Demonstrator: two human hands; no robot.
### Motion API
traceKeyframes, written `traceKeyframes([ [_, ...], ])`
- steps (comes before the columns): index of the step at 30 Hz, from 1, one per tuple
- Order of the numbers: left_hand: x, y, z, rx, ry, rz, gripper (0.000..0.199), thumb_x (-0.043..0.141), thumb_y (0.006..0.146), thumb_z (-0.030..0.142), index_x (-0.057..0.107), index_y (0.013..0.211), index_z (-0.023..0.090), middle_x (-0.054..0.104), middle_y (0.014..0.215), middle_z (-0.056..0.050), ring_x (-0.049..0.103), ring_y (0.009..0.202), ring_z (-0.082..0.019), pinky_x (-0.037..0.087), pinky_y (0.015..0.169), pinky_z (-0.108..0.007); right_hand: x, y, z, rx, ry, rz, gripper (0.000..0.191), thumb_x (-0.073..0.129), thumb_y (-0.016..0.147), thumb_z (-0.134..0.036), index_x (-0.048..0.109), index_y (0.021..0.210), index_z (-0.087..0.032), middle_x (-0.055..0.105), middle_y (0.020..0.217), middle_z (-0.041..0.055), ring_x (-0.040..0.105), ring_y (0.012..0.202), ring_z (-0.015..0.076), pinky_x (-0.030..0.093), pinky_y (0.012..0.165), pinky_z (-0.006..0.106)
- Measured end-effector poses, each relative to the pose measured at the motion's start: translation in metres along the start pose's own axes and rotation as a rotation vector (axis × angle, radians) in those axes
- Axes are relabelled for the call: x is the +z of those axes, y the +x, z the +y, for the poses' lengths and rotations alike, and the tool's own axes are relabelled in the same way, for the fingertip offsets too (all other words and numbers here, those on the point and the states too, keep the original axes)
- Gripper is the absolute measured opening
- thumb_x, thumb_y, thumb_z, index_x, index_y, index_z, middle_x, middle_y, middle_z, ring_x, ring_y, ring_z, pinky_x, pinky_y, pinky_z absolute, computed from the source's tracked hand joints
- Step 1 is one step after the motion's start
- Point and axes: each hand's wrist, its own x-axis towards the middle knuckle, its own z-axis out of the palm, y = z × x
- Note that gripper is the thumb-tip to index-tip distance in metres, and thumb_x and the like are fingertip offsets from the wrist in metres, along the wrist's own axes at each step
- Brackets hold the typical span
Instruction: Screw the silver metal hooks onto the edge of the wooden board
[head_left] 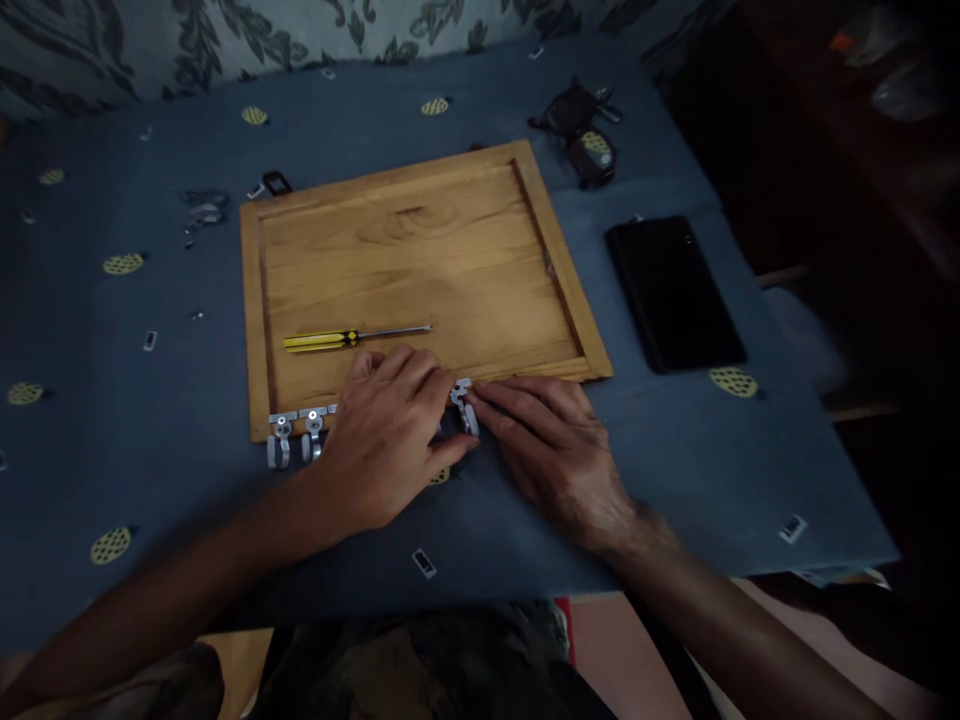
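Observation:
A framed wooden board (480, 270) lies on the blue cloth. Along its near edge, two silver metal hooks (313, 425) stand side by side at the left, on flat plates that run under my left hand. Another silver metal hook (463, 402) sits farther right on the same edge. My left hand (390, 430) is bent over it, thumb against its lower curved end. From the other side, the fingertips of my right hand (559, 445) press together at this hook and the board's edge. A screwdriver (322, 341) with a yellow and black handle rests on the board, its tip pointing right.
A black phone or tablet (675, 293) lies right of the board. Dark folded glasses or a similar black item (581, 130) sit behind it. Small metal parts (204, 213) lie at the back left, near a black loop (277, 183). The table's cloth edge (840, 565) ends at front right.

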Motion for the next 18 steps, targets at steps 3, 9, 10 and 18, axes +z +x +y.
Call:
traceKeyframes([
  [3, 0.0003, -0.0002, -0.0001, -0.001, -0.007, 0.003, 0.031, 0.079, 0.084, 0.039, 0.067, 0.100, 0.015, 0.071, 0.101, -0.007, 0.063, 0.099, -0.028, 0.041, 0.084, -0.043, 0.0000, -0.0005, 0.0001, 0.000, 0.006, 0.000, 0.036, 0.056, 0.099, -0.011, 0.068, 0.131, -0.023, 0.077, 0.119, 0.0077, 0.066, 0.107, 0.0242, 0.052, 0.090, 0.041],
  [9, 0.0007, 0.0001, -0.0013, 0.013, -0.001, 0.028, 0.032, 0.080, 0.083, 0.038, 0.068, 0.099, 0.013, 0.070, 0.098, -0.006, 0.064, 0.097, -0.028, 0.041, 0.082, -0.043, -0.0002, 0.0003, -0.0002, -0.012, -0.012, -0.004, 0.028, 0.056, 0.099, -0.011, 0.071, 0.122, -0.016, 0.077, 0.115, 0.0105, 0.066, 0.105, 0.0247, 0.051, 0.088, 0.040],
  [10, 0.0006, 0.0001, -0.0012, 0.013, -0.001, 0.026, 0.032, 0.080, 0.083, 0.038, 0.068, 0.099, 0.013, 0.070, 0.098, -0.006, 0.064, 0.097, -0.028, 0.041, 0.082, -0.043, -0.0001, 0.0005, -0.0002, -0.010, -0.012, -0.001, 0.029, 0.055, 0.100, -0.011, 0.070, 0.123, -0.017, 0.077, 0.115, 0.0099, 0.066, 0.105, 0.0245, 0.052, 0.088, 0.040],
  [18, 0.0000, -0.0004, -0.0007, 0.003, 0.000, 0.010, 0.033, 0.079, 0.084, 0.039, 0.068, 0.100, 0.013, 0.070, 0.100, -0.007, 0.063, 0.098, -0.028, 0.041, 0.083, -0.043, 0.0003, 0.0011, -0.0010, -0.014, -0.046, 0.019, 0.025, 0.051, 0.102, -0.011, 0.070, 0.117, -0.019, 0.078, 0.114, 0.0069, 0.064, 0.104, 0.0225, 0.050, 0.089, 0.038],
])
